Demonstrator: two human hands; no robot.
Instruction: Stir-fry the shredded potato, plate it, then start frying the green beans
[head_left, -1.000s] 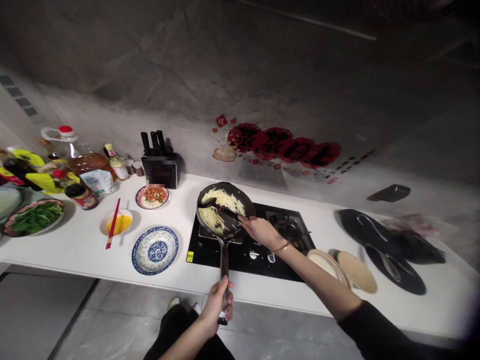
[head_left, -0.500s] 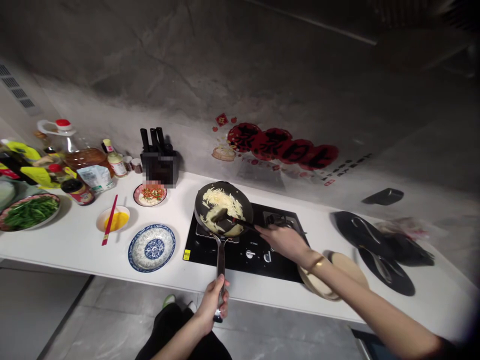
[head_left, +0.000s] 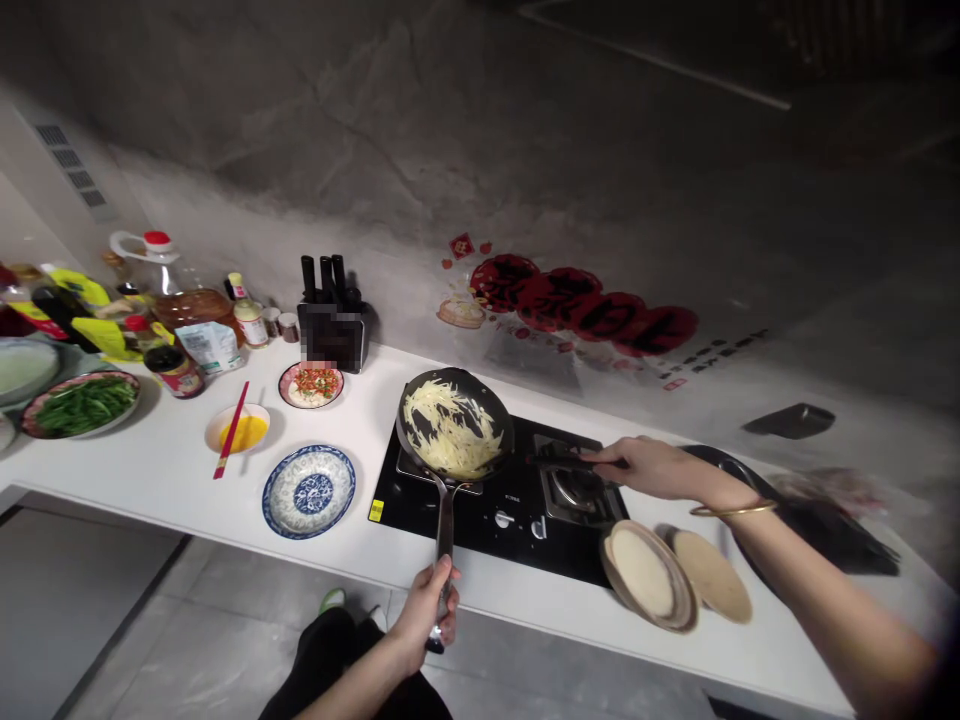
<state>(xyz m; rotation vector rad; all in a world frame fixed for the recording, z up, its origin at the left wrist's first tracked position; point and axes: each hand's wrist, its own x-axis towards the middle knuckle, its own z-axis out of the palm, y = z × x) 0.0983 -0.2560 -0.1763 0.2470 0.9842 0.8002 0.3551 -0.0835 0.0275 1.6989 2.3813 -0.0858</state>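
My left hand (head_left: 429,612) is wrapped round the long metal handle (head_left: 445,530) of a dark frying pan (head_left: 489,388). The pan sits over the left burner, with pale shreds (head_left: 461,450) resembling potato spread across its inside. To the right of the pan, my right hand (head_left: 656,468) grips a spatula by its black handle (head_left: 581,462), above the right burner (head_left: 577,490). The spatula's blade is hard to make out against the black cooktop (head_left: 480,525); it is clear of the shreds.
Left of the cooktop are a blue-and-white plate (head_left: 311,493), a bowl of yellow liquid (head_left: 247,433) with red chopsticks (head_left: 234,430) across it, and a dish of chopped ingredients (head_left: 315,383). A knife block (head_left: 334,335) and several bottles stand behind. At right sits a round container (head_left: 645,570).
My right hand has lifted the spatula out of the pan and carried it right. The shreds are spread wider now. My left hand still grips the pan handle. The view has shifted slightly.
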